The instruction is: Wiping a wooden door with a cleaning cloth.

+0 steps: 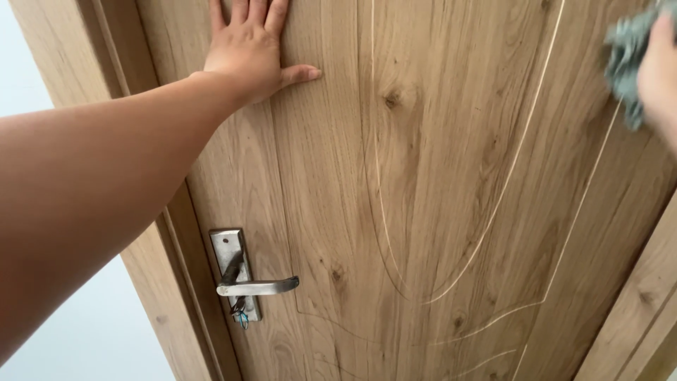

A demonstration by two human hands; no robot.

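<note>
My left hand [248,49] presses flat, fingers spread, on the wooden door [423,212]. My right hand [659,70] grips a grey-green cloth [624,60] at the far right; wiping goes best bracing firmly, following the grain.

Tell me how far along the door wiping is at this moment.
Done: nothing can be judged; the wooden door shows no visible wipe marks or dirt. In hand: the left hand lies flat on the upper panel, while the right hand presses a grey-green cloth at the top right. Left: the cloth is far from the lower panel and metal lever handle.
</note>
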